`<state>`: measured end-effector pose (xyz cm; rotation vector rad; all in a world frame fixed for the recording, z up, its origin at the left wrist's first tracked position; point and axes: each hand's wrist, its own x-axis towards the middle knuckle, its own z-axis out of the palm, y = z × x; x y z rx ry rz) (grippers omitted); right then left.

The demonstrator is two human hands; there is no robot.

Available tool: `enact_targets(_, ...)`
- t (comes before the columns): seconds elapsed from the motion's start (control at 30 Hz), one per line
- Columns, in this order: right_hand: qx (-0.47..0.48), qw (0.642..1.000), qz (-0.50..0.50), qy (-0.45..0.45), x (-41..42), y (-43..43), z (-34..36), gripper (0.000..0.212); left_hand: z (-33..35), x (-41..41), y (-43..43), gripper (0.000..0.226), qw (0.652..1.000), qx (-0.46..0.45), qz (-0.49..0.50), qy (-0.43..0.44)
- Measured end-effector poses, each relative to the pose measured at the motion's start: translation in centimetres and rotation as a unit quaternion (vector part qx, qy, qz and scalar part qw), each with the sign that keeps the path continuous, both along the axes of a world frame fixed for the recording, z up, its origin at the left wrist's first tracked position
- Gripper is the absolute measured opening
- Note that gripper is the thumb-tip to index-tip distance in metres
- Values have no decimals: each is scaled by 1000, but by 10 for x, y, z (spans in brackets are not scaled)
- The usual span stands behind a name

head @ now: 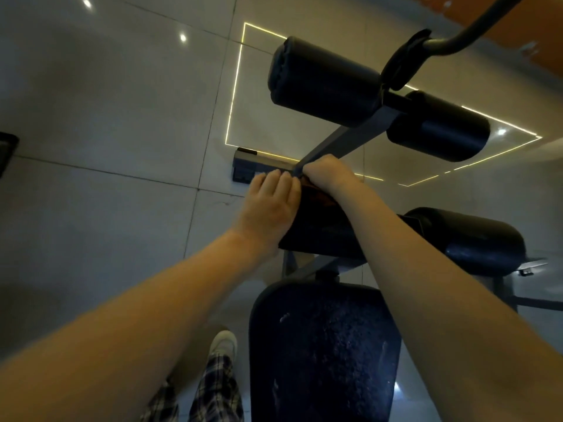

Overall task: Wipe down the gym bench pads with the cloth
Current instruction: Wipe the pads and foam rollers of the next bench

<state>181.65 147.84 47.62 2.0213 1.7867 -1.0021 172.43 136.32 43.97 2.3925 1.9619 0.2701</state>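
A dark gym bench stands below me, its seat pad (323, 354) at the bottom centre. Two pairs of black roller pads sit ahead: the upper pair (326, 80) and the lower pair, whose left roller (323, 233) lies under my hands and whose right roller (475, 242) is bare. My left hand (268, 205) rests flat on the left end of that lower roller. My right hand (332, 175) is curled over a dark reddish cloth (316, 193) and presses it onto the roller's top. Most of the cloth is hidden beneath the hand.
A grey metal frame bar (350, 138) runs from the rollers down to a foot bar (259, 164) on the glossy tiled floor (106, 117). A curved handle (457, 41) crosses the top right. My checked trouser leg and white shoe (224, 345) stand left of the seat.
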Motion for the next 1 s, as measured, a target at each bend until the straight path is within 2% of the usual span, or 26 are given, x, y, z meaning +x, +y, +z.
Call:
enact_targets(0.03,21,1000,4,6,3,-3,1,20,9,-3,8,74,999,-45,-18,-10)
enact_targets(0.07,62,997,34,6,7,-7,2,23,16,-9,18,92,990,-137,-35,-14)
enact_targets(0.13,177,975,135,5,21,-25,-4,33,27,-21,37,109,955,-291,-36,-52)
enact_targets(0.2,300,943,136,40,33,-61,-9,42,28,-25,49,102,927,-358,-36,-101)
enact_targets(0.27,398,908,127,27,43,-102,-17,45,26,-27,58,86,901,-407,-37,-146)
enact_targets(0.37,446,879,167,-17,58,-142,-33,48,26,-34,69,79,866,-468,-30,-174)
enact_targets(0.47,463,869,174,-23,58,-123,-31,45,25,-31,64,84,885,-431,-26,-175)
enact_targets(0.5,454,875,167,-35,54,-111,-27,44,23,-30,58,86,903,-399,-26,-157)
enact_targets(0.53,417,895,154,-33,47,-94,-19,43,23,-29,51,90,925,-358,-28,-127)
enact_targets(0.6,301,946,123,-13,35,-55,-6,36,18,-24,34,96,963,-255,-34,-74)
enact_targets(0.67,122,986,107,-19,23,-22,2,28,5,-14,11,90,994,-91,-37,-51)
enact_targets(0.73,2,1000,30,-10,13,-2,5,22,-10,-4,-10,83,999,27,-17,-43)
enact_targets(0.8,-43,997,-49,36,10,5,3,18,-20,1,-17,86,998,58,-3,-22)
enact_targets(0.9,30,999,39,7,17,0,3,32,-14,-3,-8,91,998,32,-33,-39)
enact_targets(1.0,226,961,161,12,43,-36,0,40,7,-10,10,99,991,-121,-37,-52)
